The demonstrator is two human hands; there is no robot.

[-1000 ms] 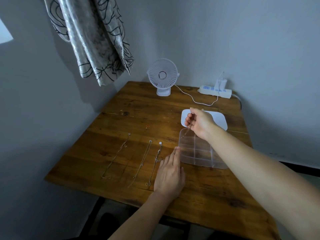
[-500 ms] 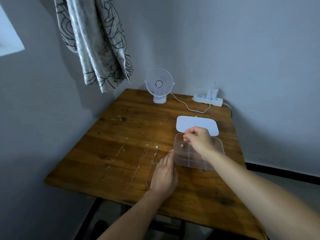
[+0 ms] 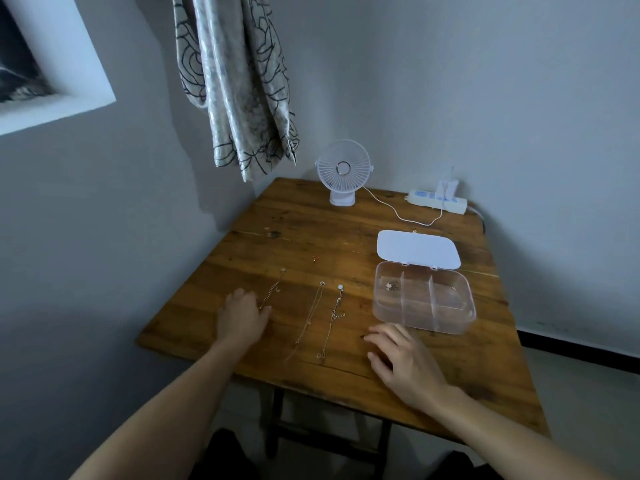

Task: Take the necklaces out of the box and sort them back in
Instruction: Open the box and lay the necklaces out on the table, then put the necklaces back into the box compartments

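With one necklace (image 3: 391,285) already lying in the box (image 3: 424,301), re-sorting is underway. Left hand (image 3: 242,317), open, touches the leftmost chain (image 3: 272,294); right hand (image 3: 401,358) rests open, empty. Next: pinch that chain.

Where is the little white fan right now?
The fan stands at the table's far edge near the wall corner, left of the power strip.
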